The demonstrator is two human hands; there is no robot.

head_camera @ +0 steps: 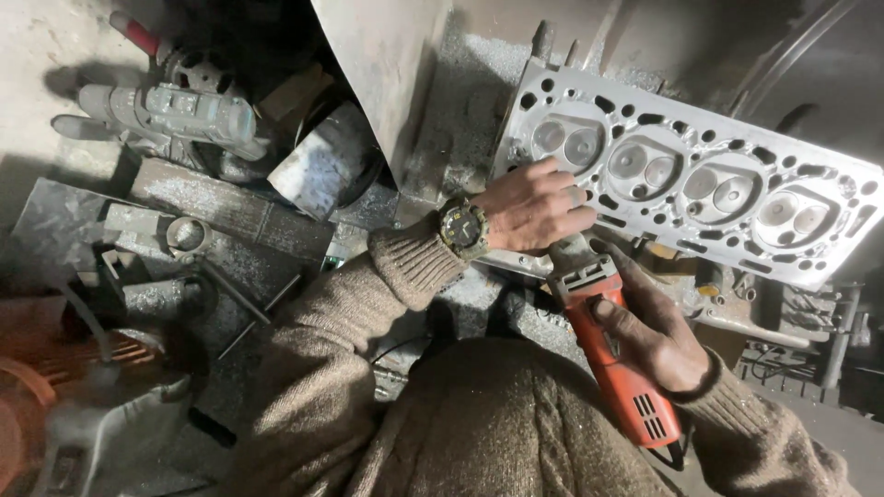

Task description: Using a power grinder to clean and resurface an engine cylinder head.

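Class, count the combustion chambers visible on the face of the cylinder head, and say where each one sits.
4, in a row along the cylinder head: far left above the left hand, then left-centre, right-centre, and far right. None seems hidden.

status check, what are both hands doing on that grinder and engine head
Right hand gripping red grinder body. Left hand over grinder's front end, resting on engine head. Nothing between tool and head; scrap metal off to the left.

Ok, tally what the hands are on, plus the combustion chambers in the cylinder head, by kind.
Cylinder head: 1, under the left hand
Combustion chambers: 4
Red angle grinder: 1, held in the right hand
Wristwatch: 1
Total: 7
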